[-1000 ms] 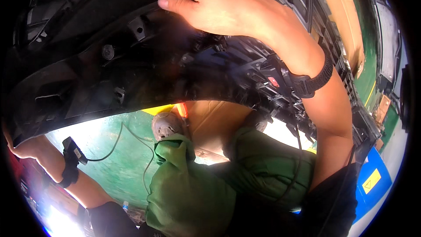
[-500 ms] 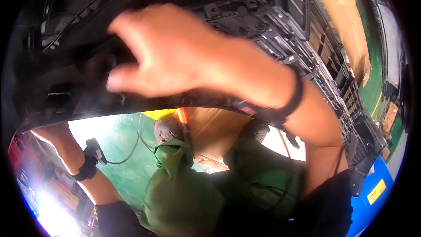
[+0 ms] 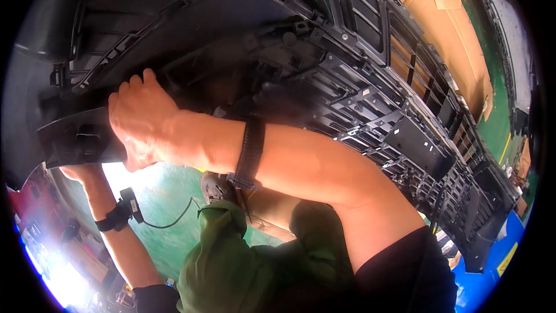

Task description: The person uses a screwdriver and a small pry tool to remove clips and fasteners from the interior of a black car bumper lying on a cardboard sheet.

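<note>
In the head view, the right hand (image 3: pixel 142 119) is seen to have been carried from the middle of the picture, where it was blurred half a second ago, out toward nine o'clock, and it is now laid sharp against the lower edge of the black bumper panel (image 3: pixel 191 29); its fingers are curled over that edge, so the panel is gripped there, with the forearm and its black wrist strap (image 3: pixel 249 150) stretched across the centre. The left hand (image 3: pixel 81 171) has been raised since then and is now pressed up under the same edge at about eight o'clock, just below the right hand; whether it is clenched or flat cannot be told, since its fingers are hidden by the panel. The panel is spread from nine o'clock over twelve to four o'clock, above and beyond both hands, its black grille (image 3: pixel 405 116) lying at three o'clock. Green trousers (image 3: pixel 243 261) are seen at six o'clock, over a green floor (image 3: pixel 165 197), and brown cardboard (image 3: pixel 446 29) lies at one o'clock
</note>
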Demonstrator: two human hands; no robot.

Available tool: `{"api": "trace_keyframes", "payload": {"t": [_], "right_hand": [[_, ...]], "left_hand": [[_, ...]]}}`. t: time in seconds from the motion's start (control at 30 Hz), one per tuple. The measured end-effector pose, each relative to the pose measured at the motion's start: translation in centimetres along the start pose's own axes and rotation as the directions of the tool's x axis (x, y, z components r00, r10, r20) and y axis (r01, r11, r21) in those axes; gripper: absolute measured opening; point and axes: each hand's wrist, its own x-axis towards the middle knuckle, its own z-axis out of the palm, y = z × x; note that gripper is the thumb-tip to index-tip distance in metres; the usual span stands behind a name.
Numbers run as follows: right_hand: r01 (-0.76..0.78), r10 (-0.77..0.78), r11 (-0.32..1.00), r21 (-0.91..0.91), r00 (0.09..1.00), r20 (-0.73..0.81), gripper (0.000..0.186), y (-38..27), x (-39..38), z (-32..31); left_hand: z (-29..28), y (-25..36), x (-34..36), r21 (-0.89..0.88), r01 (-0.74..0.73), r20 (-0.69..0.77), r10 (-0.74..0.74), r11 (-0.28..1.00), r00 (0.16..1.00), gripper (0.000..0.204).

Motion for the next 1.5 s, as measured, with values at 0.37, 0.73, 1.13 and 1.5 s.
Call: {"api": "trace_keyframes", "payload": {"t": [0.37,0.73,1.13,1.5], "right_hand": [[-0.021,0.018,0.998,-0.051,0.999,-0.048,0.055,-0.6,-0.6,0.6],[0.045,-0.042,0.994,0.102,0.999,-0.034,0.089,1.2,-1.0,0.8],[-0.327,0.325,0.945,0.032,0.945,0.037,0.08,17.5,-13.6,-11.1],[-0.188,0.202,0.955,-0.231,0.979,0.036,0.092,17.8,-13.2,-7.8]], "left_hand": [[8.3,-6.9,-5.2,-0.815,0.32,0.134,-0.38,0.484,0.915,0.029],[4.3,-5.8,-5.6,-0.807,0.5,0.321,-0.479,0.313,0.817,0.032],[0.4,-4.1,-5.5,-0.817,0.568,0.413,-0.587,0.098,0.696,0.032],[-0.3,-2.5,-5.0,-0.81,0.585,0.447,-0.6,0.044,0.664,0.032]]}}
